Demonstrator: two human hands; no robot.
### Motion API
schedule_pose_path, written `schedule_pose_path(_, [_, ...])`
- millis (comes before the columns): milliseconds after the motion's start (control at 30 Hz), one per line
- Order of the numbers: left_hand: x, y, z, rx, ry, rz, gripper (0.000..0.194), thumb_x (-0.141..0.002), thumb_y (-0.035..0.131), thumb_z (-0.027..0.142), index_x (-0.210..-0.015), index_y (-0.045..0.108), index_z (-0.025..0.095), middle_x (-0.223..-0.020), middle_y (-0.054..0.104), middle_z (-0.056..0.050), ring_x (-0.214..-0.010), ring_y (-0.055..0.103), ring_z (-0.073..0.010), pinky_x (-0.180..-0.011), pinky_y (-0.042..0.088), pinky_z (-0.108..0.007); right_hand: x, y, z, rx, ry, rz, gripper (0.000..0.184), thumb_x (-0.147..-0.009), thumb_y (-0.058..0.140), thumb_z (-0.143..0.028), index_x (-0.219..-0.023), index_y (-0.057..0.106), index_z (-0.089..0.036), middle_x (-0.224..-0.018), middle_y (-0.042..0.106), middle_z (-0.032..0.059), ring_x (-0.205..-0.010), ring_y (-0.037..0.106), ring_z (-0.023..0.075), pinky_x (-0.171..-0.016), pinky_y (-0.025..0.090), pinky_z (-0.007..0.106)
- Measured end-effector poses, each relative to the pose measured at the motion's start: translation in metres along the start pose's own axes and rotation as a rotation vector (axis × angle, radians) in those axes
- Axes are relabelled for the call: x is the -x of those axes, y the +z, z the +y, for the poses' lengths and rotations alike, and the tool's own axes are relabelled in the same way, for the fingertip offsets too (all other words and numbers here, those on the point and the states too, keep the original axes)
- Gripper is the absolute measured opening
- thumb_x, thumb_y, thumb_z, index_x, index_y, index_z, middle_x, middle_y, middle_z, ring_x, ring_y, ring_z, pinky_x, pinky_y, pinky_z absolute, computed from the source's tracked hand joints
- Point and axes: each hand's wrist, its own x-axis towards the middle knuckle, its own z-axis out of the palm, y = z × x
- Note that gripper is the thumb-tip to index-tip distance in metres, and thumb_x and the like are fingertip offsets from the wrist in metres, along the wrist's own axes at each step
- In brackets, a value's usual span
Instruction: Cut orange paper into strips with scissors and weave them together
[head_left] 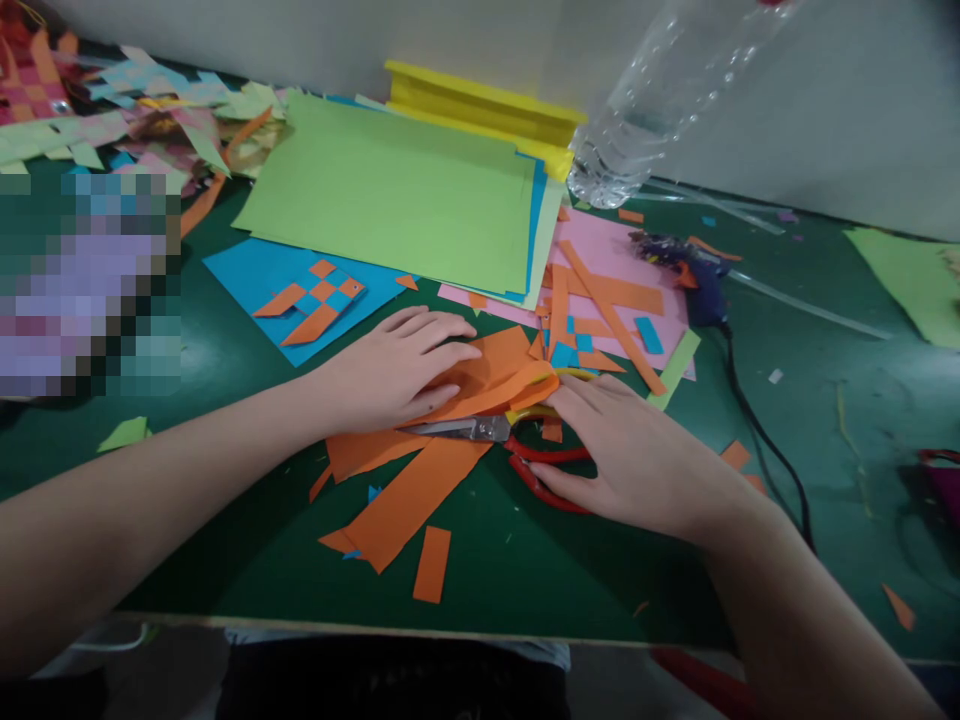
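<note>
My left hand (405, 365) lies on folded orange paper (499, 355) with its fingers stretched out and slightly apart. Scissors (480, 430) with red and yellow handles are in my right hand (600, 430), the thumb at the red loop and the other fingers by the yellow part. Their blades point left across the orange paper, the tip close below my left hand. A wide orange strip (420, 505) and a small orange rectangle (432, 565) lie nearer the table edge. Behind my left hand, a woven orange and blue paper fish (322, 300) rests on a blue sheet (289, 335).
Green sheets (397, 190) are stacked at the back before a yellow holder (484, 105). A clear bottle (630, 150) stands beside them. At right lies a dark blue glue gun (705, 285) with its cord. Paper scraps (165, 120) fill the back left; a blurred phone-like object (82, 290) is at left.
</note>
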Motion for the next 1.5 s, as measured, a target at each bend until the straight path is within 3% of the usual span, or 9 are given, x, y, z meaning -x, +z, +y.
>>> schedule_pose_path(833, [-0.0013, 0.0008, 0.0000, -0.001, -0.006, -0.002, 0.035, -0.099, 0.045, 0.031, -0.130, 0.052, 0.016, -0.140, 0.050, -0.012, -0.131, 0.045, -0.0274, -0.114, 0.034, -0.046, -0.0023, 0.0001, 0.0007, 0.078, -0.125, 0.040, 0.027, -0.089, 0.060, -0.041, -0.099, 0.059, -0.016, -0.082, 0.065, 0.0071, -0.075, 0.060, 0.0256, -0.069, 0.045, 0.038])
schedule_pose_path(1500, [-0.0002, -0.0046, 0.0005, 0.077, -0.039, -0.033, 0.038, -0.099, 0.044, 0.038, -0.130, 0.053, 0.018, -0.141, 0.050, -0.012, -0.131, 0.044, -0.0273, -0.114, 0.031, -0.046, -0.0022, -0.0005, -0.0018, 0.041, -0.071, 0.021, 0.025, -0.088, 0.060, -0.041, -0.095, 0.056, -0.018, -0.085, 0.064, 0.0073, -0.080, 0.061, 0.0260, -0.073, 0.047, 0.038])
